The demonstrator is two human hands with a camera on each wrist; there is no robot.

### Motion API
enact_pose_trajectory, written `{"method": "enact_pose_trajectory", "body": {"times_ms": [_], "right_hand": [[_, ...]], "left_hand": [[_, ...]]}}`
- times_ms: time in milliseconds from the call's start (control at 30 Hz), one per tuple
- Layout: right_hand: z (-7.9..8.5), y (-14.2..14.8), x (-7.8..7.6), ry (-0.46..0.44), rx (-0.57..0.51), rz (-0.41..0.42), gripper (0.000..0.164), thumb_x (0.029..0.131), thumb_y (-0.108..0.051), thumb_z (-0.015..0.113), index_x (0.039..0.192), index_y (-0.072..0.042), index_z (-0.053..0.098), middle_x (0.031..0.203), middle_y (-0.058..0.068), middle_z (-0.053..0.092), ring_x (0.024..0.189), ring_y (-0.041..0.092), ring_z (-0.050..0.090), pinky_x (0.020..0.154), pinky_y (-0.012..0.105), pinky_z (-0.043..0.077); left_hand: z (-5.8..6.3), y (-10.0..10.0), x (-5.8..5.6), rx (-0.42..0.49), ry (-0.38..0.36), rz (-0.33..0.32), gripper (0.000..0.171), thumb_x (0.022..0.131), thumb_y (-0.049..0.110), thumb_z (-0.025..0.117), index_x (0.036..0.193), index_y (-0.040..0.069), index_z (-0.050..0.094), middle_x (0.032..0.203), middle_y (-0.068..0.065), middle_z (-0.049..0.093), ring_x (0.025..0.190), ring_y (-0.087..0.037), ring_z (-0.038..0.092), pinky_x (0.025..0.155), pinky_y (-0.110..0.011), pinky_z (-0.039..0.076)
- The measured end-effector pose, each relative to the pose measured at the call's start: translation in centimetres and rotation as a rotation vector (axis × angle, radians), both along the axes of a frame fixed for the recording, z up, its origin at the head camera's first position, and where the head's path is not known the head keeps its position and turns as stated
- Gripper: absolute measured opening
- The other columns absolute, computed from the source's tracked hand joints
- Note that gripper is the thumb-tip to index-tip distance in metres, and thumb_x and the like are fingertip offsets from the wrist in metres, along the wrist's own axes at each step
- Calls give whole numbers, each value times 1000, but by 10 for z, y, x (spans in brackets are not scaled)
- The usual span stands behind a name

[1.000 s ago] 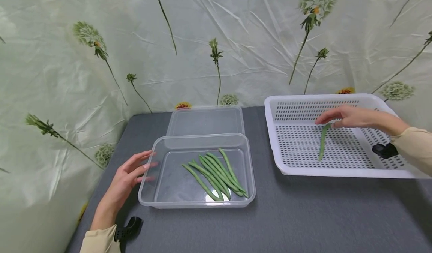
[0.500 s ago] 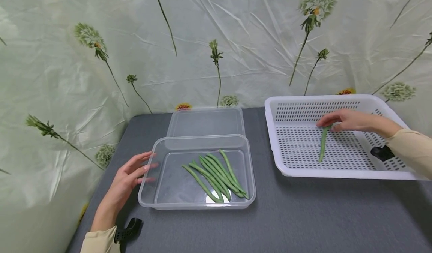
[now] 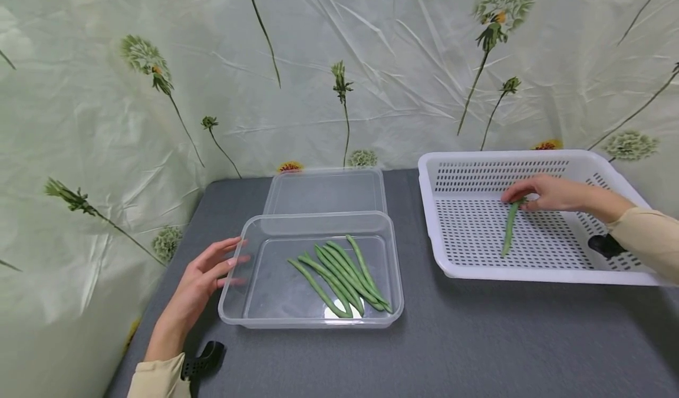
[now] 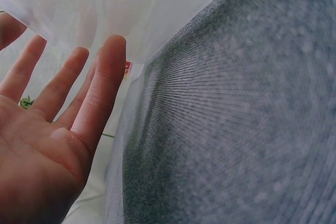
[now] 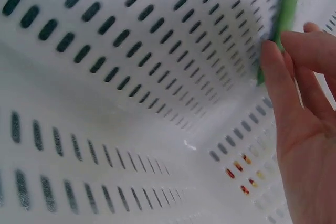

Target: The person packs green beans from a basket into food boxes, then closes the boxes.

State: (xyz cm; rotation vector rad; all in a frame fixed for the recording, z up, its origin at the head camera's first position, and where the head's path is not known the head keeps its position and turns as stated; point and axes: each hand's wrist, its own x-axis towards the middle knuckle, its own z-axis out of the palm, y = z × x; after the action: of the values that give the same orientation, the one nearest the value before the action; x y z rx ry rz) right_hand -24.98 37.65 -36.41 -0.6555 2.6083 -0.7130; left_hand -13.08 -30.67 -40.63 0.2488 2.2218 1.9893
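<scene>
In the head view, my right hand point(image 3: 554, 193) is inside the white perforated basket point(image 3: 530, 273) and pinches one end of a green bean point(image 3: 510, 228). The right wrist view shows the thumb and fingers on that bean point(image 5: 287, 9), which lies along the holed floor. Over on the left, my left hand point(image 3: 193, 289) keeps its fingers loosely extended at the left wall of a clear plastic container point(image 3: 313, 322). Its fingertips point(image 4: 112, 48) are against or very close to that wall. Several green beans point(image 3: 347, 274) lie together in the container's right half.
A clear lid point(image 3: 326, 191) lies flat behind the container. Grey cloth point(image 3: 424, 339) covers the table, and a strip of it separates container and basket. Behind everything hangs a pale plant-printed sheet point(image 3: 297, 115).
My right hand has lowered slightly and its fingers have closed on the bean's far end. The left hand and the beans in the container stay as they were.
</scene>
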Motion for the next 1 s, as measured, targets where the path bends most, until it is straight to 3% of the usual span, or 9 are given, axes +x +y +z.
{"method": "enact_pose_trajectory", "body": {"times_ms": [100, 233, 400, 600, 833, 1000], "right_hand": [[-3, 0, 0, 35, 27, -17, 36, 81, 12, 70, 115, 0, 68, 110, 10, 68, 101, 28, 65, 86, 40, 55], [-5, 1, 2, 30, 41, -66, 34, 75, 11, 74, 108, 0, 69, 100, 6, 68, 90, 21, 65, 77, 30, 56], [-7, 0, 3, -21, 39, -89, 30, 75, 5, 78, 103, -1, 69, 91, 3, 66, 82, 16, 62, 70, 25, 55], [-6, -3, 4, -123, 42, -117, 32, 81, -5, 78, 110, -3, 65, 89, 4, 57, 75, 15, 55, 58, 28, 52], [-8, -14, 4, -78, 51, -76, 37, 79, -14, 82, 112, -5, 67, 92, 1, 60, 80, 14, 52, 66, 24, 45], [-10, -21, 4, -78, 34, -46, 31, 80, -7, 80, 108, -6, 67, 86, 1, 57, 78, 15, 51, 66, 25, 43]], "left_hand": [[-1, 1, 0, 0, -5, -8, 44, 104, 12, 52, 146, 5, 43, 143, -7, 50, 120, -17, 58, 83, -43, 58], [-2, 1, 0, -4, -10, -11, 44, 104, 13, 52, 147, 5, 43, 143, -7, 50, 120, -17, 58, 83, -44, 58], [0, 0, 1, -4, 4, -5, 44, 104, 12, 52, 146, 5, 43, 142, -7, 51, 119, -18, 59, 81, -44, 58], [2, -1, 1, -8, 0, -7, 45, 103, 12, 52, 146, 5, 43, 143, -7, 50, 119, -17, 59, 82, -44, 58], [1, -2, 0, -14, -1, -3, 45, 103, 13, 52, 146, 5, 43, 143, -7, 50, 119, -16, 58, 82, -44, 58], [1, -2, 1, -11, -3, -9, 44, 104, 12, 51, 146, 5, 42, 143, -8, 50, 120, -17, 58, 83, -44, 58]]}}
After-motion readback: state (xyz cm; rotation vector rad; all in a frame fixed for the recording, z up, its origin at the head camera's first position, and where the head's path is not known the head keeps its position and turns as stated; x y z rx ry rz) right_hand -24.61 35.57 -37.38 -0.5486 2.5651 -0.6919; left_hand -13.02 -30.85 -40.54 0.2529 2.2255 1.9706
